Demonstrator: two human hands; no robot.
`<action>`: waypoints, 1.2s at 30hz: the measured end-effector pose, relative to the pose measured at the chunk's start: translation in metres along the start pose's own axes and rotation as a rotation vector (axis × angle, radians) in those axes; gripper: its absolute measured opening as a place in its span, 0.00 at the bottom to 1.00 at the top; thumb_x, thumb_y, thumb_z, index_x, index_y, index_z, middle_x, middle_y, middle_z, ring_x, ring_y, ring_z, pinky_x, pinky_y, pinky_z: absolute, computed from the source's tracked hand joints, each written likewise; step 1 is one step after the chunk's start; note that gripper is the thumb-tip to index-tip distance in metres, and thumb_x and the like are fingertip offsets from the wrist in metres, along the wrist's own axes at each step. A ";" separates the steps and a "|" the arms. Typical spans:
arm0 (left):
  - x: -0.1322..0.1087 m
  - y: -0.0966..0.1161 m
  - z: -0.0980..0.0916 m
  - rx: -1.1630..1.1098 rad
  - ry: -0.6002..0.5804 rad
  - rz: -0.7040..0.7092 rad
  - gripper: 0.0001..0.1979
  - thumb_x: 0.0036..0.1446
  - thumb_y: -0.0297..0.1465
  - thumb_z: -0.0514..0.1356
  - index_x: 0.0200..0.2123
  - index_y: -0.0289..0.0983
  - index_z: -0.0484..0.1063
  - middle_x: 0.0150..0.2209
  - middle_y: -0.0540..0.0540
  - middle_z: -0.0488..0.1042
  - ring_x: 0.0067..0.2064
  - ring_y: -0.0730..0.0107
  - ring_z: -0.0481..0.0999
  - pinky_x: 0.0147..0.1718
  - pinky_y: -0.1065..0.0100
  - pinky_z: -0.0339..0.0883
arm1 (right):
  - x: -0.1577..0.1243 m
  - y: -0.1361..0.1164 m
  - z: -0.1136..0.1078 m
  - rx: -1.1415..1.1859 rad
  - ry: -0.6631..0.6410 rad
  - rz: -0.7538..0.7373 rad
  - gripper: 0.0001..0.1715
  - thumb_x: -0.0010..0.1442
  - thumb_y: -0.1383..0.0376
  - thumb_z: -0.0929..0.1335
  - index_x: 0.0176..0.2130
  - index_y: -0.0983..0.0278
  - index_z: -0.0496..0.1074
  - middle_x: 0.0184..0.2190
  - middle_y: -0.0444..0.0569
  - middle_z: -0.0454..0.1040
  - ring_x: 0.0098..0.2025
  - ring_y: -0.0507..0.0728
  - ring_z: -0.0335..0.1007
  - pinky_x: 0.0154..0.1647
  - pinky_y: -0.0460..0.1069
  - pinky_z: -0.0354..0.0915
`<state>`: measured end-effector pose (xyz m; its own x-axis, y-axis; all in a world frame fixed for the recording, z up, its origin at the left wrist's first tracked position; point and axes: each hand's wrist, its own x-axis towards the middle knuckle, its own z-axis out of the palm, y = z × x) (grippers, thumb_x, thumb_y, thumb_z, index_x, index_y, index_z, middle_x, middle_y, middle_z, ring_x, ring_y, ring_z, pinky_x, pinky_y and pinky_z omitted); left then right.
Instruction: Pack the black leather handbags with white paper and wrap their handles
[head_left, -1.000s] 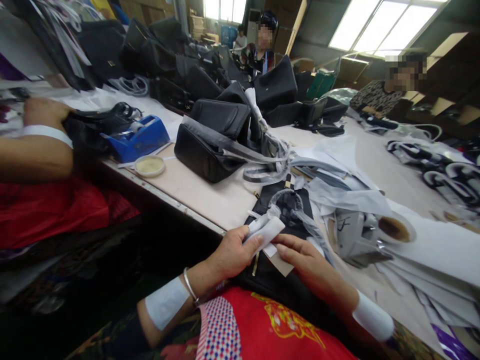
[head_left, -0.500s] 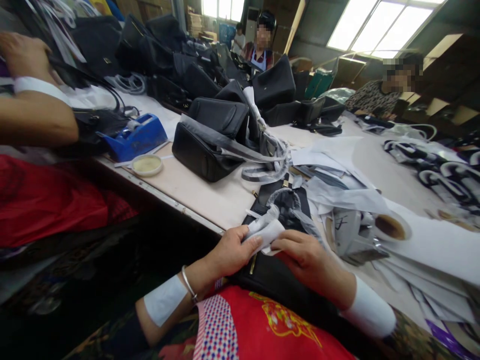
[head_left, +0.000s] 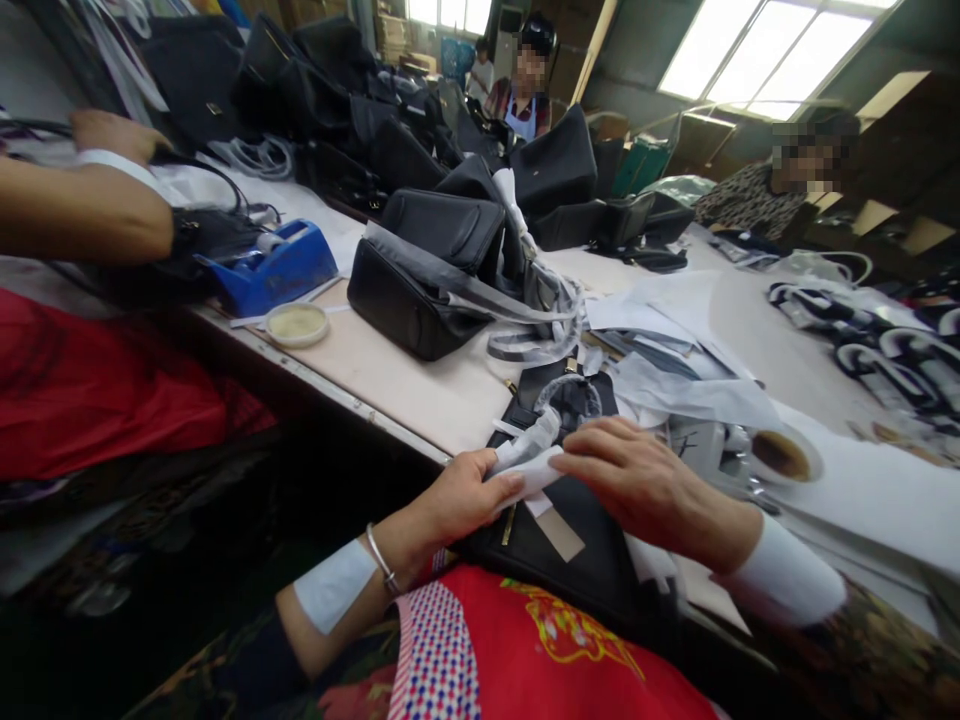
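A black bag [head_left: 577, 555] lies at the table edge against my red apron. Over it, my left hand [head_left: 469, 492] pinches a roll of white wrapping paper [head_left: 536, 472] between thumb and fingers. My right hand [head_left: 645, 485] is closed at the paper's far end, fingertips pressed on it. A translucent wrapped strap [head_left: 541, 432] runs from beneath the paper up to the bag's wrapped handle [head_left: 574, 393]. A short beige strip [head_left: 559, 532] hangs below the paper, over the bag. My right palm is hidden.
Another black bag [head_left: 427, 270] with a wrapped strap stands ahead, before a heap of black bags. Left are a blue tape dispenser [head_left: 274, 268], a round shallow dish [head_left: 297, 325] and a co-worker's arm [head_left: 90, 215]. White paper sheets [head_left: 847, 480] and a tape roll [head_left: 784, 455] lie right.
My right hand has shifted slightly up and right along the paper. The beige strip now shows below it. The co-worker's arm at left has moved right.
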<state>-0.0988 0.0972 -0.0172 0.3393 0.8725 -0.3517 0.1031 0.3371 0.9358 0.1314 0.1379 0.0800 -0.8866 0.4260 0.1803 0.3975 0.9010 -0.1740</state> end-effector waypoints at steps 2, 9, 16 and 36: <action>0.003 -0.004 -0.002 -0.077 -0.033 -0.028 0.22 0.56 0.48 0.62 0.38 0.33 0.72 0.21 0.55 0.66 0.20 0.77 0.60 0.18 0.74 0.50 | -0.014 -0.010 0.010 -0.035 -0.113 -0.024 0.22 0.67 0.71 0.63 0.59 0.58 0.69 0.50 0.53 0.76 0.50 0.61 0.69 0.50 0.57 0.63; 0.003 0.004 0.001 0.075 -0.112 0.090 0.15 0.60 0.42 0.60 0.37 0.35 0.72 0.25 0.53 0.68 0.24 0.75 0.63 0.22 0.73 0.55 | -0.007 -0.024 0.023 0.136 0.054 0.115 0.14 0.67 0.71 0.62 0.39 0.61 0.77 0.34 0.51 0.76 0.39 0.58 0.68 0.42 0.55 0.63; -0.002 0.006 0.008 0.571 -0.073 0.374 0.13 0.64 0.39 0.58 0.36 0.36 0.74 0.35 0.44 0.76 0.36 0.63 0.73 0.35 0.67 0.62 | 0.016 -0.003 0.036 0.386 -0.074 0.214 0.09 0.58 0.75 0.70 0.29 0.64 0.77 0.51 0.54 0.75 0.48 0.59 0.73 0.50 0.54 0.67; 0.002 0.005 0.009 0.244 -0.047 0.151 0.13 0.58 0.39 0.61 0.31 0.34 0.78 0.25 0.51 0.72 0.28 0.72 0.66 0.26 0.71 0.56 | 0.008 0.016 0.045 0.514 -0.074 0.090 0.21 0.65 0.54 0.70 0.53 0.63 0.73 0.50 0.57 0.77 0.54 0.62 0.72 0.56 0.58 0.68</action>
<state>-0.0891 0.0972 -0.0126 0.4105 0.8869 -0.2117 0.2678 0.1046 0.9578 0.1204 0.1518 0.0351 -0.8760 0.4760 0.0776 0.3216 0.6965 -0.6415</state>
